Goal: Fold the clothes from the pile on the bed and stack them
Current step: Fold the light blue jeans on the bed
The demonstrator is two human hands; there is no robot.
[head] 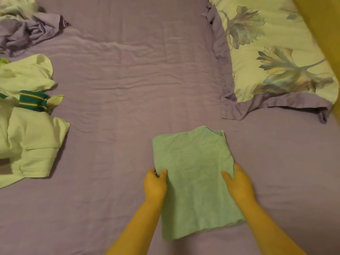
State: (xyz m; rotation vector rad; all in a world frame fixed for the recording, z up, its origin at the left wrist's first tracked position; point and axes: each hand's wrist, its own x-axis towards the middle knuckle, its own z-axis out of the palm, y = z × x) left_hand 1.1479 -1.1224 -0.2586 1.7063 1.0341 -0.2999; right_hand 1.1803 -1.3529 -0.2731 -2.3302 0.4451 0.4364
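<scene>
A green cloth, folded into a rectangle, lies flat on the purple bed sheet in front of me. My left hand grips its left edge, thumb on top and fingers underneath. On the opposite edge my right hand holds it the same way. A pile of unfolded clothes sits along the left side: pale white garments with a green striped piece among them.
A crumpled purple cloth lies at the far left corner. A floral pillow with a purple border rests at the upper right. A yellow surface edges the right side.
</scene>
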